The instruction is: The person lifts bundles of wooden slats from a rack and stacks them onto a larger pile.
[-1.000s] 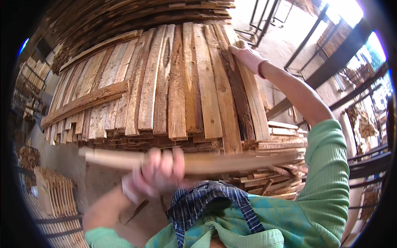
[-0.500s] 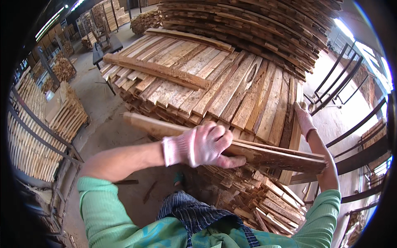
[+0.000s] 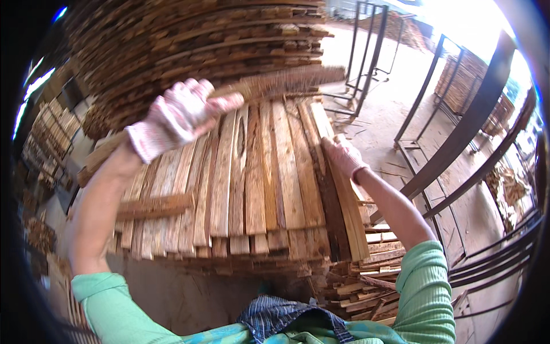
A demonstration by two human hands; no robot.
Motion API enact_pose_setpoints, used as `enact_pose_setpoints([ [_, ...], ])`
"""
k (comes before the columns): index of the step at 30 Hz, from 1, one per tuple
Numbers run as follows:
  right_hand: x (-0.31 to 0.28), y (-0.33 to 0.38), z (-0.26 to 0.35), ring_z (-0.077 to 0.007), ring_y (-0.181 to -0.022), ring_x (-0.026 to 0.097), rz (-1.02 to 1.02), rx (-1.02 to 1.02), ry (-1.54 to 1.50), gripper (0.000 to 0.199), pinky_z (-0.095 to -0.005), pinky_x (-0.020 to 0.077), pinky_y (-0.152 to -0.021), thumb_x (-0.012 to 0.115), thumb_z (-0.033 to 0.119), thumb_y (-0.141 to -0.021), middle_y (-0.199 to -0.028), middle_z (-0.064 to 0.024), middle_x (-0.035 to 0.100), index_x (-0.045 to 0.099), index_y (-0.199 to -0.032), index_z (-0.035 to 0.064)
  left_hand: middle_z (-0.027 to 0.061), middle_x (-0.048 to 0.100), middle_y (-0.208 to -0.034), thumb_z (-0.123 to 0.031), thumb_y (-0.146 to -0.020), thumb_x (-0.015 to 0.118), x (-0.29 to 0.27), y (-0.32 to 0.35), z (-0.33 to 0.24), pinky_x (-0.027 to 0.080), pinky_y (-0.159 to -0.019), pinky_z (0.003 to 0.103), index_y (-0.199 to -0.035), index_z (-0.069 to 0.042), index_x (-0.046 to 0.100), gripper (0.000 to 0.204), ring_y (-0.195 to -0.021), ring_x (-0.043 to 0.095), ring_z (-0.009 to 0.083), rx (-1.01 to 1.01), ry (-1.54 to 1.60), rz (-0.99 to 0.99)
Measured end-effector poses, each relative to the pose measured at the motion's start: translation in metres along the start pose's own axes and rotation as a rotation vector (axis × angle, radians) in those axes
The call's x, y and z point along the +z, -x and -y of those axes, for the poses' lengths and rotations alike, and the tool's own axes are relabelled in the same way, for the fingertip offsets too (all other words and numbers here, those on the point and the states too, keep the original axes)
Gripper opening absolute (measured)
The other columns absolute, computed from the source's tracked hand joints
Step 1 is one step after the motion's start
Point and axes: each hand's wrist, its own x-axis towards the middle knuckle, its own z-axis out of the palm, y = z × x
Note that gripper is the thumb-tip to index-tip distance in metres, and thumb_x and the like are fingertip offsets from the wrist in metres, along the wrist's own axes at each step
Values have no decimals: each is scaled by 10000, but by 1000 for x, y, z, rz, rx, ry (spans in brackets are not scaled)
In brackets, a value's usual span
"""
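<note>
Head view: plank held aloft in the left hand, right hand at the row's edge.
From my remote station, I read the left hand (image 3: 180, 117), 10 o'clock, as closed around a blurred plank (image 3: 281, 83), its visible length at 12 o'clock above the row of planks (image 3: 255, 183); this height probably keeps it clear. The right hand (image 3: 345, 157), 3 o'clock, touches the edge plank (image 3: 348, 198), presumably steadying it; I cannot tell its grip. The rough-sawn row forms the surface. A tall stack (image 3: 200, 34) stands at 11 o'clock, a metal rack (image 3: 371, 57) at 1.
</note>
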Motion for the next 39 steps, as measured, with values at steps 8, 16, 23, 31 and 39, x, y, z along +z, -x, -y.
enact_pose_setpoints([
  [8, -10, 12, 38, -409, -1147, 605, 77, 208, -150, 606, -482, 473, -960, 456, 568, -988, -1211, -266, 634, 530, -1295, 50, 170, 574, -1109, -342, -986, 539, 227, -58, -11, 552, -860, 413, -1541, -372, 323, 596, -933, 604, 283, -229, 466, 365],
  [16, -35, 44, 32, -434, -1168, 561, -270, 164, -165, 506, -463, 479, -968, 541, 407, -996, -1314, -259, 541, 477, -1391, 99, 186, 597, -1114, -180, -894, 626, 250, -72, 10, 489, -943, 452, -1515, -281, 390, 672, -1036, 582, 365, -27, 673, 132],
  [23, -35, 299, 81, -258, -995, 610, -876, 366, -356, 423, -336, 540, -870, 550, 33, -951, -1292, -199, 549, 476, -1353, -75, 188, 562, -1143, -160, -899, 624, 285, -74, 13, 456, -980, 471, -1499, -342, 405, 664, -1116, 544, 387, -83, 799, 127],
  [31, 52, 245, 117, -370, -1146, 479, -1160, 324, -34, 434, -499, 405, -978, 596, 211, -933, -1229, -227, 475, 520, -1299, -8, 128, 479, -1464, -240, -1046, 506, 162, -149, -169, 313, -1152, 388, -1406, -89, 547, 392, -1379, 414, 269, 338, 1226, -110],
  [39, 40, 347, 84, -426, -1207, 510, -852, 288, -729, 638, -523, 496, -970, 666, 237, -878, -1407, -254, 415, 429, -1450, 84, 125, 500, -1454, -194, -1035, 504, 151, -167, -175, 331, -1160, 370, -1430, -58, 497, 418, -1392, 415, 258, 187, 1060, 275],
])
